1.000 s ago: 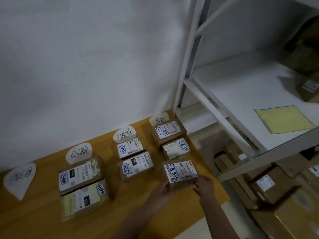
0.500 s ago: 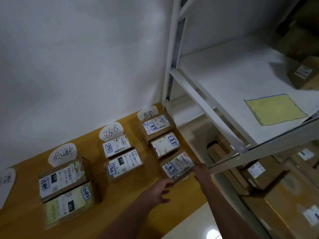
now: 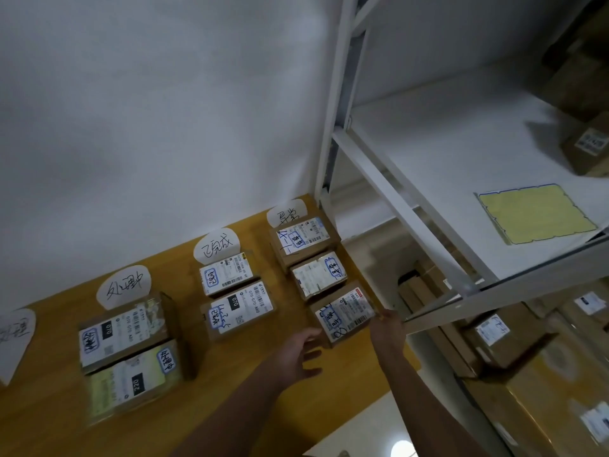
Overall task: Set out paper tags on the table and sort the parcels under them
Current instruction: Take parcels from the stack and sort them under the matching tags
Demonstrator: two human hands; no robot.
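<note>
Four white paper tags lie along the wall on the wooden table [image 3: 49, 433]: one at the far left [image 3: 14, 338], a second [image 3: 123, 286], a third [image 3: 216, 246] and a fourth [image 3: 286, 213]. Two parcels [image 3: 122, 331] [image 3: 131, 384] sit below the second tag, and two [image 3: 225, 273] [image 3: 239, 310] sit below the third. Under the fourth tag are three in a column, the nearest being a small brown parcel [image 3: 344, 313]. My right hand [image 3: 387, 328] touches that parcel's right side. My left hand [image 3: 296, 354] hovers by its near left corner, fingers loose.
A white metal shelf rack [image 3: 412, 209] stands right of the table, with a yellow sheet [image 3: 534, 214] and a brown box [image 3: 588, 148] on its shelf. More cardboard boxes [image 3: 501, 338] are stacked on the floor below. The table's right edge runs close beside the nearest parcel.
The small brown parcel went from both hands near the table's front to lying in line below the two parcels under the right tag. My left hand has come off it.
</note>
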